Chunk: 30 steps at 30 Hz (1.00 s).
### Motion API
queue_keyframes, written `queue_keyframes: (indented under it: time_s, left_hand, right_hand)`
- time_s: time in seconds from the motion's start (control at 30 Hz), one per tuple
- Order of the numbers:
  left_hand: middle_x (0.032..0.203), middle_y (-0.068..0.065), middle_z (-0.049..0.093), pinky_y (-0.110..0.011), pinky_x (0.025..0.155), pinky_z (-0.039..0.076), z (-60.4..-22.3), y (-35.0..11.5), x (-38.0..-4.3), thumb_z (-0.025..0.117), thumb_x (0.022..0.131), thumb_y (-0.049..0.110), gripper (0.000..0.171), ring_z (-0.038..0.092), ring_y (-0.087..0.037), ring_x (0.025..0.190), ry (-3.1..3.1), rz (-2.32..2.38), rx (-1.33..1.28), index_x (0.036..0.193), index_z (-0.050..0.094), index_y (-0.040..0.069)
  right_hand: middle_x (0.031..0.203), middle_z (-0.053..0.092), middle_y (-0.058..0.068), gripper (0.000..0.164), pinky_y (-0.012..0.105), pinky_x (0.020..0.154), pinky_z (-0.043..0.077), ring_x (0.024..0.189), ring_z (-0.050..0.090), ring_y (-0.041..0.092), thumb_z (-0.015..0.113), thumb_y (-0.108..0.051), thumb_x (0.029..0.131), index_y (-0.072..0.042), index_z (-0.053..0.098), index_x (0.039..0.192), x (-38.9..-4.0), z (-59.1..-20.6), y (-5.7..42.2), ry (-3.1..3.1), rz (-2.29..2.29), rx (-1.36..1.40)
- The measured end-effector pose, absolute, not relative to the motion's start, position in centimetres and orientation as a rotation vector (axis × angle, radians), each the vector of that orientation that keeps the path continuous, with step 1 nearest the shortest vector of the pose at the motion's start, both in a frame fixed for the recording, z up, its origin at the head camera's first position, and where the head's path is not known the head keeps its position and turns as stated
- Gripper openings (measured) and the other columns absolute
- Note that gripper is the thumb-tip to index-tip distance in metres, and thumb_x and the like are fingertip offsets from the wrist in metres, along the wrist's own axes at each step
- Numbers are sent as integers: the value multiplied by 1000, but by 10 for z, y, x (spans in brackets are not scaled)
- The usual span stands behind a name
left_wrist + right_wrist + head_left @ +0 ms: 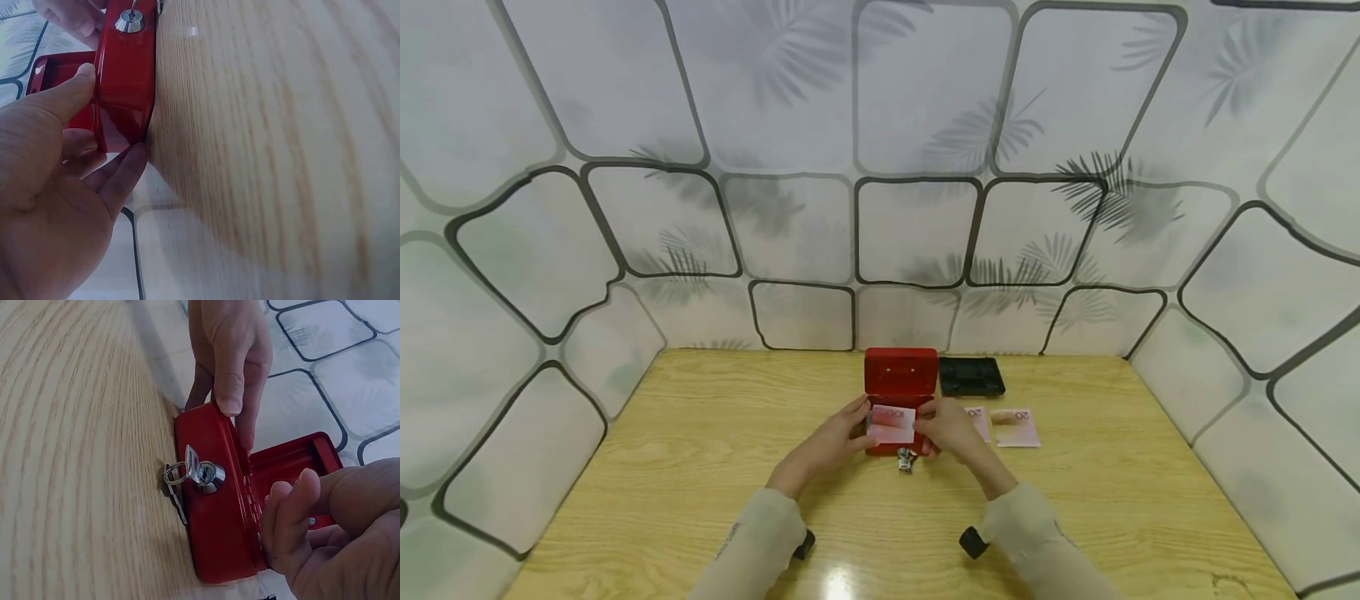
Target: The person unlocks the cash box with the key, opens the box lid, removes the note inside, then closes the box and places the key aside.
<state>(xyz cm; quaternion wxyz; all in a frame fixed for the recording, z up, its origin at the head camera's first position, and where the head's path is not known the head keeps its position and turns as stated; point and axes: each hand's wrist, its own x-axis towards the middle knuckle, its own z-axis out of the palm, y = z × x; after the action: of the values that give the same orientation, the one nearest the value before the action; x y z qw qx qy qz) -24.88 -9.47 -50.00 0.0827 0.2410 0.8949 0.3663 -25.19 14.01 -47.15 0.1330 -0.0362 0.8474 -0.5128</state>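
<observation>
A small red cash box [900, 371] stands with its lid raised, its lock and key [205, 476] facing the person. My left hand [831, 442] grips the left end of the box, thumb on the front rim and fingers along the end wall [125, 125]. Pinkish banknotes [891, 425], the top one marked 100, lie inside the box's outline in the head view. At their right edge is my right hand [951, 427], its fingers [294, 506] bent over the box's right end. I cannot tell whether it pinches the notes. The wrist views hide them.
Right of the box, pink banknotes [1015, 427] marked 20 lie on the wooden table [700, 467], with another note [978, 422] partly behind the right hand. A black compartment tray [972, 377] sits beside the raised lid. A patterned curtain [917, 229] encloses the table.
</observation>
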Motion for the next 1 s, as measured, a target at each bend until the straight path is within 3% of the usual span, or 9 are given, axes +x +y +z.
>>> queue_keyframes:
  time_s: [0.17,0.4,0.67,1.0]
  left_hand:
    - [168,-19,25,-52,121,28,-499,-94,-249,66,103,19,68,27,-37,152,2664,1108,722,156,33,-10]
    - [169,-17,24,-51,122,27,-499,-94,-249,65,104,21,69,27,-36,153,2663,1109,700,157,32,-8]
    - [169,-15,23,-50,122,27,-500,-95,-248,66,104,23,70,26,-35,154,2665,1095,689,158,32,-6]
    - [170,-15,23,-50,123,26,-500,-94,-247,65,103,26,71,24,-34,154,2652,1112,673,158,32,-6]
  right_hand:
    - [74,67,22,37,29,45,55,43,55,11,63,2,99,17,56,133,-252,-471,136,2406,-1504,-68]
    - [62,62,18,10,25,43,53,42,54,11,62,4,99,12,64,105,-255,-475,133,2389,-1505,-76]
    - [63,62,20,40,23,42,50,42,53,10,60,4,99,20,51,135,-254,-477,134,2265,-1664,-29]
    - [59,60,10,42,20,42,45,44,51,8,59,4,99,20,51,137,-254,-481,131,2292,-1706,-47]
